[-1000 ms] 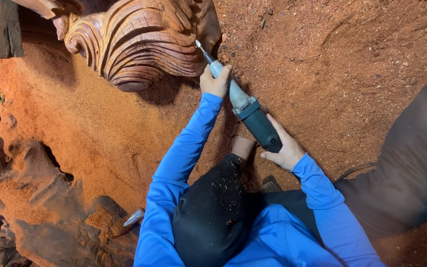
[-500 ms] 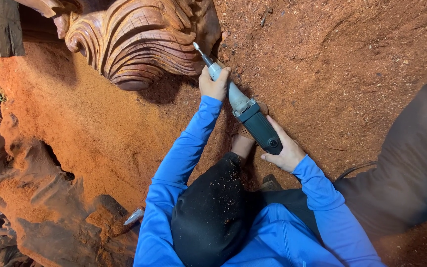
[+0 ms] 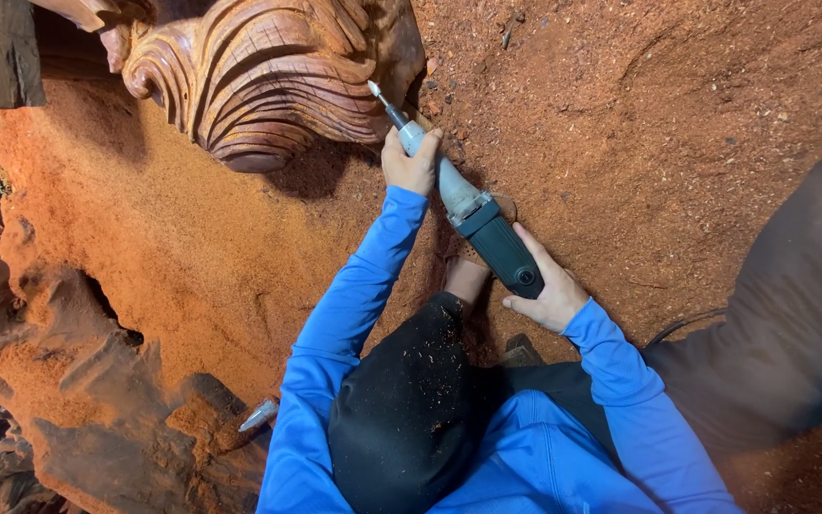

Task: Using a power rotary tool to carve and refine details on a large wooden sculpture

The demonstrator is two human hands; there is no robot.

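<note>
The carved wood piece (image 3: 278,81) at eleven o'clock is reddish brown, marked with flowing ridged grooves and a spiral curl. The die grinder (image 3: 473,214) at the centre has a dark teal body, a pale grey neck and a silvery bit, while the sawdust ground (image 3: 677,114) all around is orange-red. At six o'clock, both sleeves (image 3: 354,295) are bright blue, and the black trouser leg (image 3: 401,419) is speckled with pale wood chips.

Both arms in blue sleeves reach forward and up, the left nearly straight, the right bent at the elbow. The left hand (image 3: 411,164) is furthest out, fingers curled shut in a grip. The right hand (image 3: 549,286) sits nearer the body, lower and right of the left, fingers wrapped closed.
</note>
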